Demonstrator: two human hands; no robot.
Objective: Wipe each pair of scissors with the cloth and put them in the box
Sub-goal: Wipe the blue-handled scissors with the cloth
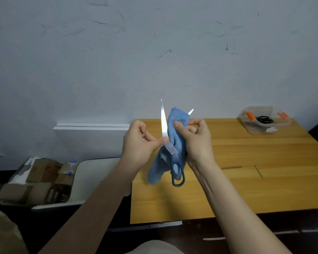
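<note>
- A scuffed grey wall (154, 52) stands behind your wooden table (246, 171).
- Your right hand (198, 142), raised over the table's left part, clenches the blue cloth (176, 123) round one blade of the blue-handled scissors (174, 158).
- Your left hand (138, 143), just beside it, pinches the other, bare blade.
- The clear box (253, 129) sits at the table's far right, well apart from both hands, with black scissors (264, 119) inside.
- The blue-handled scissors stand splayed, tips up, handle hanging between your wrists.

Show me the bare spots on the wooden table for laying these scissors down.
Bare: the wide stretch of table between the cloth and the clear box, and the whole near strip. Crowded: the far right corner, filled by the box, and the tray of cartons left of the table.
</note>
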